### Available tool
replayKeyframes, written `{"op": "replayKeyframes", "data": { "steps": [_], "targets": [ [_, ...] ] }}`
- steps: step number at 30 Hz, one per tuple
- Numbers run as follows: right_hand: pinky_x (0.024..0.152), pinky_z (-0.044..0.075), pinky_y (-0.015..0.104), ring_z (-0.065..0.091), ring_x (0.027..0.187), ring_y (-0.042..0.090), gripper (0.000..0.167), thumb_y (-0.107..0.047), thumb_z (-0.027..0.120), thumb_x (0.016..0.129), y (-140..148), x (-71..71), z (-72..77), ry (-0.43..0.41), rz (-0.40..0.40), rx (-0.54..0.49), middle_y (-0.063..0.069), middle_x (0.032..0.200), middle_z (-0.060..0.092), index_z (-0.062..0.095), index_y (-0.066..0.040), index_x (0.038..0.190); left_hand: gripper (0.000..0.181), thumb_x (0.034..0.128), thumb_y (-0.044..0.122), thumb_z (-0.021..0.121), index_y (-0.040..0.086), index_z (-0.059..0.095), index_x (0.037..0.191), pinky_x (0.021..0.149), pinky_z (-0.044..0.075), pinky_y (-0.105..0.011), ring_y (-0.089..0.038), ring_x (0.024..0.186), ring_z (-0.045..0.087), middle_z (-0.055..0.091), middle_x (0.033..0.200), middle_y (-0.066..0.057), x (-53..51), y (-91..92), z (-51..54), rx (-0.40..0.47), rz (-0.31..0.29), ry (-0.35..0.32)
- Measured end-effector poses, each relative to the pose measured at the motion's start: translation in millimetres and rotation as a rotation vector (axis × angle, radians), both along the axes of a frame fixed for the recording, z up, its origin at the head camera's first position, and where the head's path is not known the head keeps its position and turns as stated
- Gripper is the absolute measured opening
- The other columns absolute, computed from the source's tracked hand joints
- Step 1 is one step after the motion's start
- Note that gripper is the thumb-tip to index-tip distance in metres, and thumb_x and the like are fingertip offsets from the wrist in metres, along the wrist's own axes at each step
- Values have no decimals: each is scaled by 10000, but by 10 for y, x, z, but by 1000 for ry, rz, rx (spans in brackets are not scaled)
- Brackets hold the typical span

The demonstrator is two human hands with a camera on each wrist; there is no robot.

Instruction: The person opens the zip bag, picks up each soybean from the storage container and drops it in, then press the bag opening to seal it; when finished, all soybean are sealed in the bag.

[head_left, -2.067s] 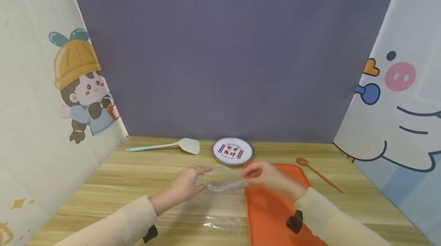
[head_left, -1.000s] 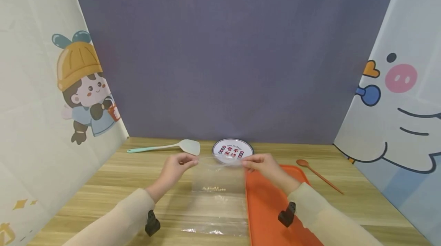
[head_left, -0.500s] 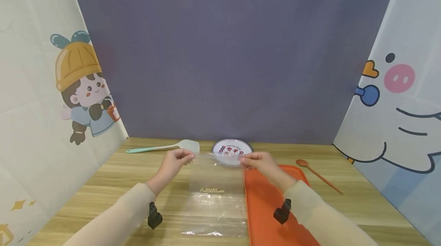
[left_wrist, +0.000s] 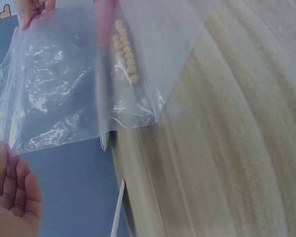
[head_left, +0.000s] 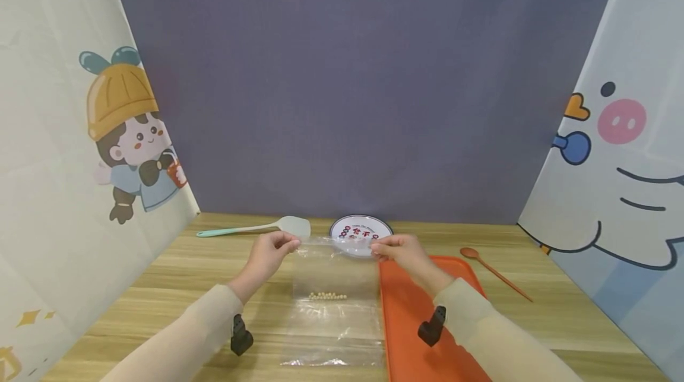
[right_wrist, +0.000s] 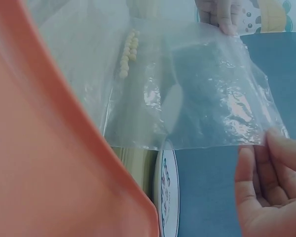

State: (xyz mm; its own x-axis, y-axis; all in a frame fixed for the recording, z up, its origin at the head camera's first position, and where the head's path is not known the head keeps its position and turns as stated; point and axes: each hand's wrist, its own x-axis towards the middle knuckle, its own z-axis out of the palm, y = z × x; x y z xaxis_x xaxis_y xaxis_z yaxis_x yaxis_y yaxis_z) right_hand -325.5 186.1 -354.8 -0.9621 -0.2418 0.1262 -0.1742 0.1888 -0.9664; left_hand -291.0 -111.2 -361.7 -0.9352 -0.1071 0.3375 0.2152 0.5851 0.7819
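A clear plastic zip bag [head_left: 335, 272] hangs upright between my two hands, its top edge stretched across. Along its bottom lies a row of small round beige beans [head_left: 328, 296], also visible as beans [left_wrist: 126, 52] in the left wrist view. My left hand [head_left: 269, 253] pinches the top left corner between thumb and fingers. At the top right corner, my right hand [head_left: 407, 256] pinches the bag the same way. Below it, another stretch of clear plastic [head_left: 333, 334] lies flat on the table; whether it is a separate bag I cannot tell for certain.
An orange tray [head_left: 422, 322] lies right of the bag, under my right forearm. Behind the bag's top is an oval plate [head_left: 360, 226] with red lettering. A spatula [head_left: 293, 226] with a mint handle lies back left, and a reddish-brown spoon [head_left: 494, 272] right of the tray.
Both hands have risen from lower over the table, lifting the bag's top edge and pulling it straight. The beans now sit in a row at its bottom. Over the last half second little moved.
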Motion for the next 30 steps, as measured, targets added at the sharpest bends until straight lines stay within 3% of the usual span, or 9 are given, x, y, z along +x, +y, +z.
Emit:
{"op": "replayKeyframes", "data": {
  "steps": [4, 8, 11, 14, 18, 24, 27, 30],
  "targets": [
    [740, 614, 372, 646, 655, 95, 246, -52, 701, 861, -4, 7, -11, 2, -13, 8, 57, 766, 731, 683, 127, 1028, 106, 877, 168, 705, 66, 732, 889, 648, 494, -255, -160, 756, 625, 730, 850, -58, 8, -31, -20, 23, -26, 8],
    [784, 609, 419, 659, 689, 120, 264, -71, 706, 864, 8, -2, -36, 6, 15, 15, 27, 779, 730, 682, 111, 1053, 131, 884, 195, 700, 88, 725, 955, 719, 535, -268, -174, 834, 654, 730, 918, -49, 14, -99, -53, 9, -106, 22],
    [806, 602, 444, 661, 711, 118, 285, -80, 706, 866, 18, -4, -49, 18, 50, 12, 26, 803, 733, 674, 109, 1077, 236, 865, 217, 722, 89, 693, 1061, 803, 556, -322, -198, 927, 658, 720, 1012, -64, 24, -139, -57, -41, -168, 70],
    [806, 602, 434, 659, 723, 111, 280, -80, 705, 867, 18, -3, -58, 23, 66, 11, 20, 817, 735, 676, 100, 1080, 397, 827, 216, 764, 92, 646, 1185, 904, 546, -400, -233, 1066, 630, 682, 1157, -70, 63, -105, 6, -137, -204, 152],
    [792, 605, 409, 655, 722, 110, 276, -66, 694, 870, 11, 11, -52, 28, 72, 7, 14, 813, 734, 670, 105, 1085, 500, 793, 188, 793, 94, 613, 1249, 1013, 504, -455, -266, 1180, 580, 625, 1270, -77, 102, 131, 177, -322, -250, 285],
    [743, 607, 346, 650, 696, 92, 299, -93, 687, 880, 4, 30, -34, 32, 77, -4, 27, 790, 725, 661, 118, 1090, 444, 803, 199, 780, 83, 637, 1207, 1042, 484, -421, -250, 1159, 601, 660, 1213, -82, 62, 633, 342, -567, -345, 426],
    [732, 607, 337, 662, 701, 115, 317, -120, 696, 879, -5, 41, -26, 31, 83, -5, 71, 811, 732, 661, 117, 1086, 391, 808, 209, 776, 89, 663, 1163, 1008, 507, -397, -236, 1126, 619, 679, 1173, -69, 17, 813, 362, -620, -357, 438],
    [747, 612, 387, 672, 707, 149, 306, -117, 700, 874, -17, 67, -12, 25, 85, -15, 113, 828, 732, 666, 116, 1069, 318, 826, 208, 757, 88, 690, 1112, 974, 526, -383, -231, 1079, 635, 698, 1116, -59, -38, 932, 373, -603, -367, 382]
  ]
}}
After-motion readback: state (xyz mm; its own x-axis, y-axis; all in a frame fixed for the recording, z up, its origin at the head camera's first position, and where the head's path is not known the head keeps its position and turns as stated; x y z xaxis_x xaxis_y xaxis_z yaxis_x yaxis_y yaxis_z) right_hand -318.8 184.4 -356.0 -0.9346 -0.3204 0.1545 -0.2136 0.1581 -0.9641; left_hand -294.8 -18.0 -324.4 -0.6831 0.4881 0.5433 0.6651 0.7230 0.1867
